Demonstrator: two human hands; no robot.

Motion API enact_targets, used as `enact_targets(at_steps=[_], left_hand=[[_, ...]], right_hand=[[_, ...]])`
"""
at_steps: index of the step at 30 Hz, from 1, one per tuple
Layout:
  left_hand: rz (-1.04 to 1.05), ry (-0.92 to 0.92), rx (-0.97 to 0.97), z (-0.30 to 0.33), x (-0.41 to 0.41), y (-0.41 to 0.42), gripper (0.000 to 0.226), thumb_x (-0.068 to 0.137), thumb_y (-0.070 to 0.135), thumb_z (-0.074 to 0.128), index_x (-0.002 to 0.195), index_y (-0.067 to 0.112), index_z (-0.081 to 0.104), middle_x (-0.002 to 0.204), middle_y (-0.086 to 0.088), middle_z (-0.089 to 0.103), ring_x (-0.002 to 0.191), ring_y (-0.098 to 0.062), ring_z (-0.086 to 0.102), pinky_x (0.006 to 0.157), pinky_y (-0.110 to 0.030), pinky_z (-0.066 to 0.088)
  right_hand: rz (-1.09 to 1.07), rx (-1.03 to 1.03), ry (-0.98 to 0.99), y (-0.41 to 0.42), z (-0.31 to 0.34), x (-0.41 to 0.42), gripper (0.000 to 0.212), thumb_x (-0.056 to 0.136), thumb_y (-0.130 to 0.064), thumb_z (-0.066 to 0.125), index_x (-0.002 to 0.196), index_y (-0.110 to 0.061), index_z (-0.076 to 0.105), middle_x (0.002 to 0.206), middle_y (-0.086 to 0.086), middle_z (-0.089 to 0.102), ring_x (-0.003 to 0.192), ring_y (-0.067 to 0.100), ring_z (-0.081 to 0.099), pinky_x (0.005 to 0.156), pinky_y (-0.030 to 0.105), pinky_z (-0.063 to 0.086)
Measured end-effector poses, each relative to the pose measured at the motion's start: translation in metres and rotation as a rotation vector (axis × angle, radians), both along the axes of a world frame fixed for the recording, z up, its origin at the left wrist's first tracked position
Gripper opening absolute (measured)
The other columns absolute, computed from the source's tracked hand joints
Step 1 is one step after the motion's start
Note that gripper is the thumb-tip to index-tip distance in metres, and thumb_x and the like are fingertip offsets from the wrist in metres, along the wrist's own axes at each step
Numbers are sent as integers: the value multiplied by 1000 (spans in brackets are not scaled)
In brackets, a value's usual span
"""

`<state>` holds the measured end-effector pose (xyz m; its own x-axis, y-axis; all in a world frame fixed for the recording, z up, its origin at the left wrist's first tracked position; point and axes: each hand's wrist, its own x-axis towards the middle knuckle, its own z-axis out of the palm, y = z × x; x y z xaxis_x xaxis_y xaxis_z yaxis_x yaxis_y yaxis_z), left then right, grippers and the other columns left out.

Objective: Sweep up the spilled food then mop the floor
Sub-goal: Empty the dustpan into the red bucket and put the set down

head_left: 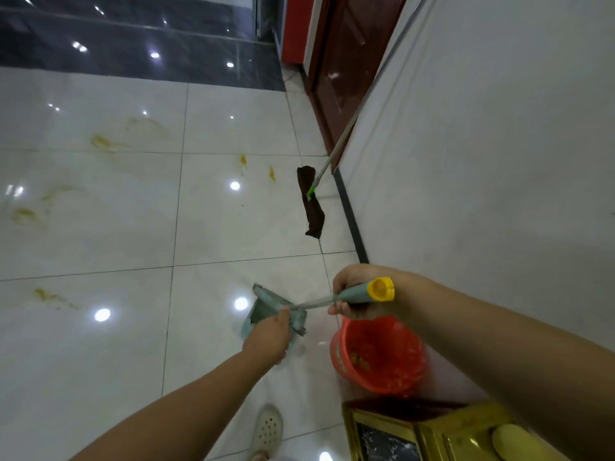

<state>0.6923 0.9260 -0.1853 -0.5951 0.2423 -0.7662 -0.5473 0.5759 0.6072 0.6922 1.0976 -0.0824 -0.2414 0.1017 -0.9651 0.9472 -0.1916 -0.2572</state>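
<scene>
1. Your right hand (357, 292), right of centre, grips the teal handle (356, 294) with the yellow cap.
2. Your left hand (268, 337), lower centre, holds the teal dustpan (266, 302) at the handle's far end.
3. A red bucket (379, 357) sits just below your right hand.
4. Yellow food smears (100, 141) mark the white floor (100, 227) at left.
5. A mop (311, 201) leans against the wall (482, 161), upper right.

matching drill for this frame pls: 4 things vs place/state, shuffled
Things:
1. mop
2. red bucket
3. dustpan
4. yellow stains

Place/state:
A. held by both hands
B. propped against the wall
C. on the floor tiles, not yet cleaned
D. on the floor under the right forearm

Pairs: 1-B, 2-D, 3-A, 4-C
</scene>
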Motion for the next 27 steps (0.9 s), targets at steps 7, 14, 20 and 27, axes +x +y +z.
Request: enact_targets(at_steps=[7, 14, 20, 27], left_hand=[[-9, -26, 28, -6, 3, 27, 57, 101, 46, 22, 66, 9, 47, 68, -13, 51, 58, -21, 47, 52, -26, 38], [90, -197, 133, -5, -10, 37, 57, 101, 47, 26, 62, 9, 46, 54, -9, 46, 44, -18, 40, 47, -24, 36], [91, -291, 76, -7, -46, 39, 46, 97, 47, 41, 98, 5, 61, 90, -16, 66, 83, -28, 63, 75, -36, 52], [14, -556, -118, -25, -74, 54, 52, 77, 54, 67, 84, 3, 60, 77, -12, 65, 67, -23, 62, 51, -29, 48]], right_hand=[[195, -31, -79, 18, -5, -23, 28, 88, -11, 43, 108, 9, 47, 78, 21, 60, 38, 17, 56, 36, 18, 46], [393, -76, -126, 19, 2, -46, 26, 90, -18, 44, 90, 6, 53, 73, 13, 63, 38, 11, 54, 36, 14, 42], [475, -54, -94, 17, 4, -56, 26, 87, -18, 48, 79, 4, 59, 59, 9, 67, 42, 11, 50, 36, 13, 40], [573, -60, -23, 21, 3, -55, 20, 88, -21, 56, 80, -4, 63, 73, 9, 71, 44, 10, 58, 43, 15, 44]])
